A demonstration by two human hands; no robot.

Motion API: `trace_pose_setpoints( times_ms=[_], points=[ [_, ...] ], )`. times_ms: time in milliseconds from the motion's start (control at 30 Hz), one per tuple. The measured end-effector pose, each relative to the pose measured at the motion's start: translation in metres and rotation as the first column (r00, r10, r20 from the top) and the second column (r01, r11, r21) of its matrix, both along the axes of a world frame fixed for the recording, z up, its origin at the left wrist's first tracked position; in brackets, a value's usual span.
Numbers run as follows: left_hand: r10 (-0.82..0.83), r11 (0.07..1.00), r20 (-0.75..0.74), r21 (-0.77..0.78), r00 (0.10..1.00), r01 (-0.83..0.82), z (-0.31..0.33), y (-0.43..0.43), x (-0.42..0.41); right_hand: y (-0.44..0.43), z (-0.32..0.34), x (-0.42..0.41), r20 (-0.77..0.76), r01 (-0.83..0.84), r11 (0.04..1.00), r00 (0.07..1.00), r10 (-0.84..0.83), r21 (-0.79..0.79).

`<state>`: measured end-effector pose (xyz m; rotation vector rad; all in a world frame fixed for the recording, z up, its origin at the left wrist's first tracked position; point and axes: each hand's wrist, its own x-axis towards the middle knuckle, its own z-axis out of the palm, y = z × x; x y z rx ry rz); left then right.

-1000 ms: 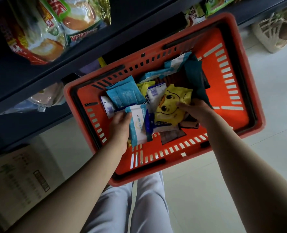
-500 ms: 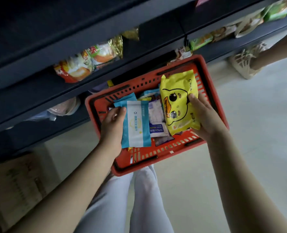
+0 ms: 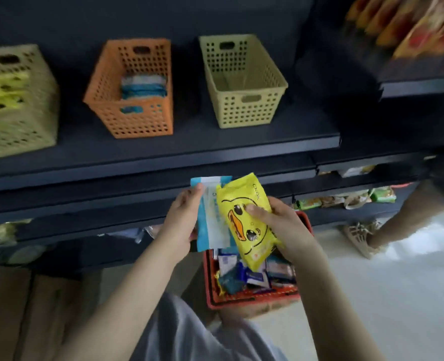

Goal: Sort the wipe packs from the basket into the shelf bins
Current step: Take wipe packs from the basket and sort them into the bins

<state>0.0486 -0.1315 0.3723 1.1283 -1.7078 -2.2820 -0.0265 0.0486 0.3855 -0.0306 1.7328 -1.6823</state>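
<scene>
Left hand point(image 3: 180, 220) closed on a blue and white pack point(image 3: 210, 217), fingers curled round its left edge, thumb tip near the top corner. Right hand point(image 3: 280, 227) closed on a yellow duck pack point(image 3: 244, 222), thumb pressed flat on the front. Both packs held up side by side, yellow one lapping over the blue one's right edge, just below the front lip of the dark shelf point(image 3: 163, 147). Red basket point(image 3: 252, 298) down on the floor under the hands, more packs piled inside. Up on the shelf, three bins in a row with gaps between: a blurry green bin point(image 3: 15, 126) at the left with yellow showing through, an orange bin point(image 3: 137, 115) holding blue and white packs, a second green bin point(image 3: 244, 110) standing open with bare walls. Plenty of open air between hands and bins.
</scene>
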Motion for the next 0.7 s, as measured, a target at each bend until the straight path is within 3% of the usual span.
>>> trace_pose_setpoints(
  times_ms=[133,267,433,500,633,700],
  points=[
    [-0.123,0.991,-0.059,-0.057,0.991,0.119,0.049,-0.038,0.023,-0.056,0.048,-0.002,-0.119,-0.187,0.979,0.973,0.196,0.08],
    [0.007,0.997,-0.171,-0.073,0.985,-0.02,0.085,-0.096,0.046,-0.129,0.085,0.01,-0.235,-0.33,0.936,0.907,0.351,0.124],
    [0.14,0.971,-0.281,-0.149,0.949,-0.187,0.107,-0.188,0.082,-0.208,0.101,0.031,-0.28,-0.351,0.927,0.884,0.374,0.129],
    [0.194,0.96,-0.329,-0.128,0.924,-0.247,0.113,-0.221,0.095,-0.243,0.103,0.045,-0.322,-0.327,0.941,0.885,0.338,0.088],
    [0.311,0.932,-0.397,-0.051,0.863,-0.359,0.124,-0.269,0.114,-0.31,0.11,0.07,-0.361,-0.088,0.993,0.931,0.053,-0.082],
    [0.357,0.917,-0.411,-0.015,0.839,-0.398,0.129,-0.286,0.119,-0.334,0.116,0.075,-0.368,-0.049,0.989,0.93,-0.005,-0.139]
  ],
)
